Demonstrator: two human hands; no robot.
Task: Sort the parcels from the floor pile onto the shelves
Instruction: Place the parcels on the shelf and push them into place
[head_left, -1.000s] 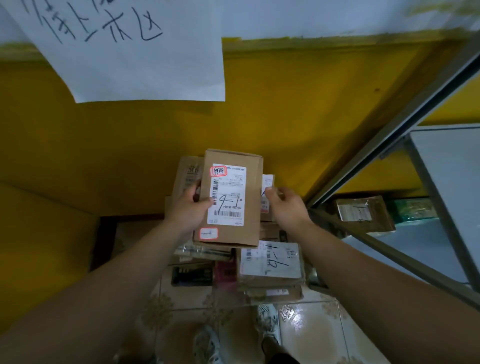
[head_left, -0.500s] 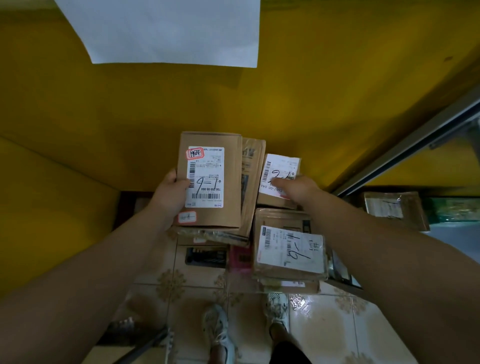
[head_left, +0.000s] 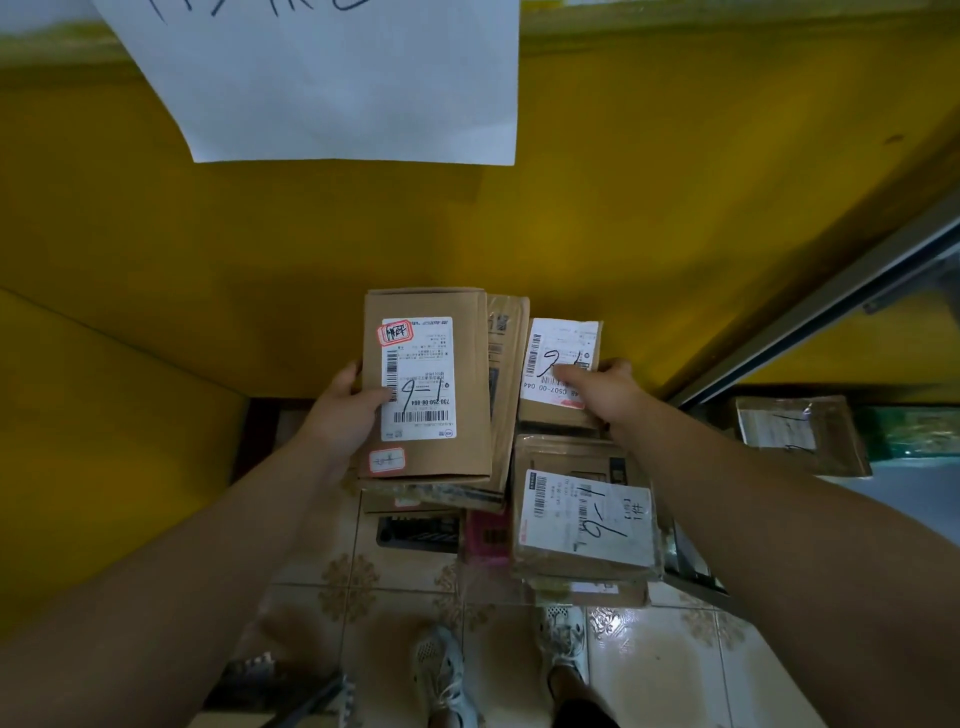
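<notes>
Cardboard parcel (head_left: 431, 384) gripped at left edge by left hand (head_left: 345, 415), thumb on label. Smaller labelled parcel (head_left: 558, 371) pinched by right hand (head_left: 602, 392).

Small parcel (head_left: 563, 338) right of stack (head_left: 426, 384) (just beside).

Small print on parcel (head_left: 426, 384) illegible; white sheet (head_left: 332, 78) cropped above.
</notes>
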